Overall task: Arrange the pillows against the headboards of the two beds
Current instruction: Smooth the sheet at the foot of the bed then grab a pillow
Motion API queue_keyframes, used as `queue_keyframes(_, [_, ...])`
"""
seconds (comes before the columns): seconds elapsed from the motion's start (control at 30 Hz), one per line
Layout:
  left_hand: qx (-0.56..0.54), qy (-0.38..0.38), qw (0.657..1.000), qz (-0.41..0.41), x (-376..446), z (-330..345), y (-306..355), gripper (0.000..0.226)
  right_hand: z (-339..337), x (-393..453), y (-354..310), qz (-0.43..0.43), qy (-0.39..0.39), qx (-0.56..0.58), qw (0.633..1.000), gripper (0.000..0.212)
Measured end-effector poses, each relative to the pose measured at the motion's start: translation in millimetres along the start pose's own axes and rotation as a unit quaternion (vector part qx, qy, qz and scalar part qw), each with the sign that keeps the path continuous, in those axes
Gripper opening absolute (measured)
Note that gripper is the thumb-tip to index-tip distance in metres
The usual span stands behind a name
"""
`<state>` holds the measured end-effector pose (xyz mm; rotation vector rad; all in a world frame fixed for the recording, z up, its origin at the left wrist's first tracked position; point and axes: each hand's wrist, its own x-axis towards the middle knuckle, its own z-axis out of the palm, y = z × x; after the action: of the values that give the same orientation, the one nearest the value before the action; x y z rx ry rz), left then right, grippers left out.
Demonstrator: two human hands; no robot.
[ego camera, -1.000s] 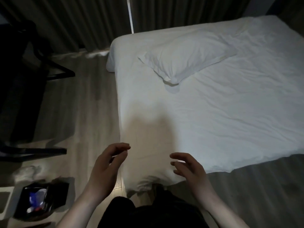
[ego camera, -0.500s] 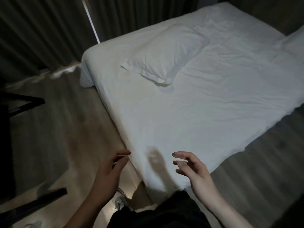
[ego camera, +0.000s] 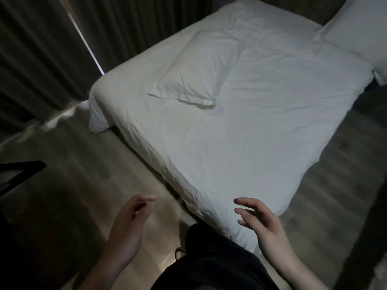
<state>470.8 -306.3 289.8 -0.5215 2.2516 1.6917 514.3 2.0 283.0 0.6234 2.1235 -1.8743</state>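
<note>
A white pillow [ego camera: 201,70] lies flat on a white-sheeted bed [ego camera: 240,147], near the bed's far left side. A second white bed or pillow [ego camera: 360,34] shows at the top right corner, partly cut off by the frame. No headboard is in view. My left hand [ego camera: 129,229] hovers over the wooden floor beside the bed's near corner, fingers loosely curled, holding nothing. My right hand [ego camera: 263,225] hovers over the bed's near corner with fingers spread, empty. Both hands are well short of the pillow.
Dark curtains [ego camera: 52,38] hang along the far left, with a bright slit [ego camera: 88,45] between them. Wooden floor [ego camera: 73,174] runs left of the bed and in the gap [ego camera: 345,164] to its right. A dark furniture edge [ego camera: 18,170] juts in at the left.
The view has swung to the right and moved closer; the bed now sits diagonally and the second white bedding has appeared at top right. Both hands stay raised and empty.
</note>
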Motion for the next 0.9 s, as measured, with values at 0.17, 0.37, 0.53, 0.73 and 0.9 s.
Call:
queue_keyframes(0.17, [0.044,-0.059,0.995,0.069,63,-16,28,0.010,44,30,-11,0.012,0.035,0.027,0.999,0.021])
queue_keyframes(0.37, [0.050,-0.055,0.993,0.096,152,-72,37,0.015,134,121,-66,0.002,-0.006,0.029,1.000,0.020])
queue_keyframes(0.53, [0.040,-0.025,0.998,0.044,220,-144,49,0.022,203,202,-142,-0.025,-0.053,0.031,0.998,0.025])
queue_keyframes(0.73, [0.016,0.027,0.995,0.090,311,-205,85,0.026,254,270,-180,-0.002,-0.046,0.021,0.999,0.020])
queue_keyframes(0.9, [-0.007,-0.037,0.995,0.093,399,-247,110,0.024,313,299,-186,0.046,-0.005,0.008,0.999,0.019])
